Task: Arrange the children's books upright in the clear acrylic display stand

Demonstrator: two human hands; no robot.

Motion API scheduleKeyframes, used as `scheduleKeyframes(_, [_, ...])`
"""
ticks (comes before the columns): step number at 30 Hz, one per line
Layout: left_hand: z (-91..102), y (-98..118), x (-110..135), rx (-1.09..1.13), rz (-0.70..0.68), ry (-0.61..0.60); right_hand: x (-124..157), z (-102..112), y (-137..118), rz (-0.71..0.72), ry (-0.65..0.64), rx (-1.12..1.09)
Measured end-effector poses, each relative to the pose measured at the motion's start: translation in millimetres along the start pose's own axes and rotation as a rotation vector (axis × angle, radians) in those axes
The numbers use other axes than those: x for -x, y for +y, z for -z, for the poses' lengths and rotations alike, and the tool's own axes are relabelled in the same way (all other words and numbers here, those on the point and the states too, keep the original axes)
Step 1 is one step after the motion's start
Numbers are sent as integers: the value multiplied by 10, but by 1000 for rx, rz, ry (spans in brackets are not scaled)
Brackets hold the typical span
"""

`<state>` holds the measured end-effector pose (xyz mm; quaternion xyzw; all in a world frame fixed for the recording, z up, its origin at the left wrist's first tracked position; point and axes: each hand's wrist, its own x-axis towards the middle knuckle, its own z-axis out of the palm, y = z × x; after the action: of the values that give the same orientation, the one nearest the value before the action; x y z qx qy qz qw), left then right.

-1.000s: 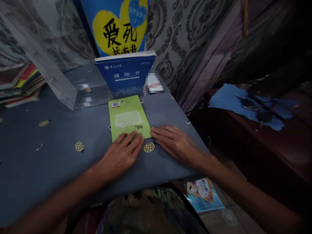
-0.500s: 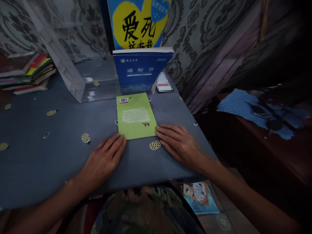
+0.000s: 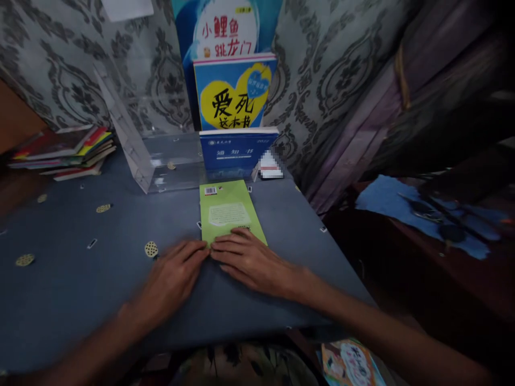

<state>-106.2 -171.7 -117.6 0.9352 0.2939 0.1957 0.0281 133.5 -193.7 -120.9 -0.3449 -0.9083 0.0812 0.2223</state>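
Green paperback (image 3: 228, 213) looks light, bendy, pinchable at 3 o'clock; left hand (image 3: 177, 271) and right hand (image 3: 254, 264) rest unclamped, fingers together.

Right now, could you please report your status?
Left hand at near-left corner of green book. Right hand over near edge. Book flat. Dark-blue book beyond.

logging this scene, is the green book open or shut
Shut: the green book lies flat on the table, its barcoded cover facing up and no pages spread.
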Motion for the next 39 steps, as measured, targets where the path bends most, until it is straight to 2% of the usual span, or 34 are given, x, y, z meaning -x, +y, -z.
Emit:
scheduleKeyframes(3, [-30,-188,-191,23,68,0,-127,40,210,-90,19,-19])
scheduleKeyframes(7, [-219,-478,-533,4,176,-22,-286,42,553,-307,54,66])
scheduleKeyframes(10, [-385,-624,-776,29,239,21,-320,31,777,-505,103,159])
scheduleKeyframes(13, [-490,-677,-913,131,283,90,-286,11,901,-602,151,192])
scheduleKeyframes(16, [-520,-657,-949,322,330,174,-238,-4,881,-613,142,203])
scheduleKeyframes(18, [-516,-609,-960,535,388,200,-213,-4,816,-624,119,206])
scheduleKeyframes(20, [-511,-535,-983,816,480,234,-188,3,754,-637,110,203])
scheduleKeyframes(24, [-500,-351,-1041,1294,740,426,-138,17,719,-623,145,199])
scheduleKeyframes(25, [-491,-309,-1051,1389,802,419,-128,19,724,-607,153,197])
scheduleKeyframes(28, [-443,-202,-1068,1630,882,245,-106,15,741,-554,166,185])
scheduleKeyframes(30, [-405,-145,-1064,1682,886,203,-90,9,745,-541,181,176])
scheduleKeyframes(35, [-288,-55,-947,1613,886,255,-50,-20,787,-585,299,17])
scheduleKeyframes(37, [-165,-40,-860,1556,845,247,-69,-38,813,-593,405,-174])
scheduleKeyframes(39, [43,-22,-768,1434,757,235,-120,-49,815,-564,474,-482])
